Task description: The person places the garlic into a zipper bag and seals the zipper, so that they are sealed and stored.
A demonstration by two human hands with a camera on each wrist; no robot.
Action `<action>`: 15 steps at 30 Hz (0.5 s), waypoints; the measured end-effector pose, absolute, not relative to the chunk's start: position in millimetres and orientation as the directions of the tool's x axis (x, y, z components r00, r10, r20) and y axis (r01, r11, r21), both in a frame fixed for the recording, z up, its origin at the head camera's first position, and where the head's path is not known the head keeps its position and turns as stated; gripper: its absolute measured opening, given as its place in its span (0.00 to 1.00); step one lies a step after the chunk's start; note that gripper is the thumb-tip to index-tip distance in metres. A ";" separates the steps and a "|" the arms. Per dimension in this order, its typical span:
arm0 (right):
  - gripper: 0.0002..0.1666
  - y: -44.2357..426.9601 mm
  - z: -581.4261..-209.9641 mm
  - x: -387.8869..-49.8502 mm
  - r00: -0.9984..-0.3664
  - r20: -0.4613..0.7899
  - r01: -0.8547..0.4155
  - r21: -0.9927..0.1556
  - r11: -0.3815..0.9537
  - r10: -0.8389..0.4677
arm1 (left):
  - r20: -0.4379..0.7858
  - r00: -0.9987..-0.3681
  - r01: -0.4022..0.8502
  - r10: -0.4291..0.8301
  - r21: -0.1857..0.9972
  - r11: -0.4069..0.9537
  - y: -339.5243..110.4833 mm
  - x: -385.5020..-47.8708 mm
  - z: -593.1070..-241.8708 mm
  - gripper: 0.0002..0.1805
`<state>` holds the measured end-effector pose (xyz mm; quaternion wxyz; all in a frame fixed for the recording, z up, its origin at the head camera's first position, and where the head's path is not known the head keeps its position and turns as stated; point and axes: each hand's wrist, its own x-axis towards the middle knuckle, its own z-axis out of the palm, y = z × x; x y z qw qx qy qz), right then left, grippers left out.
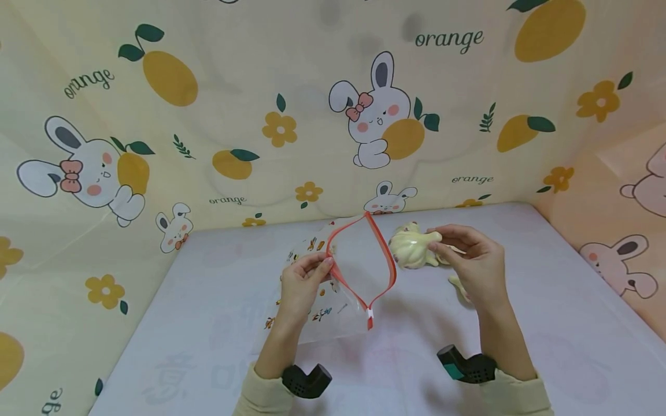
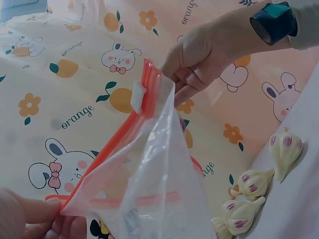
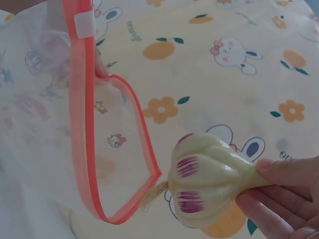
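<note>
My left hand (image 1: 303,284) pinches the red rim of a clear zip bag (image 1: 333,323) printed with small cartoon figures. The bag's mouth gapes toward the right, and a white slider (image 3: 84,25) sits at one end of the zip. Between thumb and fingers, my right hand (image 1: 476,263) grips the stem of a glossy model garlic bulb (image 3: 207,184), pale with purple streaks. That bulb is just outside the mouth, its root tuft close to the red rim. Inside the left wrist view, the bag hides most of it.
Several more garlic bulbs (image 2: 285,152) lie on the white table (image 1: 208,323), on the right behind and below my right hand. A patterned cloth (image 1: 291,75) with rabbits and oranges rises behind the table and along its sides.
</note>
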<state>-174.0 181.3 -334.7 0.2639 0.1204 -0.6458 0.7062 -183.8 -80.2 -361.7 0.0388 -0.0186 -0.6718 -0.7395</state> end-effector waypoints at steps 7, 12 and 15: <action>0.14 175.3 -335.5 -174.3 -0.844 0.500 -0.524 -0.846 -0.101 0.193 | 0.085 -0.996 0.087 -0.033 0.993 -0.085 -80.6 -183.6 -361.0 0.12; 0.15 171.9 -336.4 -174.1 -0.860 0.481 -0.500 -0.861 -0.096 0.172 | 0.090 -0.996 0.092 -0.026 0.993 -0.081 -80.8 -184.0 -361.3 0.12; 0.14 170.5 -337.2 -173.9 -0.865 0.478 -0.492 -0.867 -0.073 0.156 | 0.093 -0.995 0.095 -0.023 0.992 -0.081 -80.7 -184.4 -362.0 0.12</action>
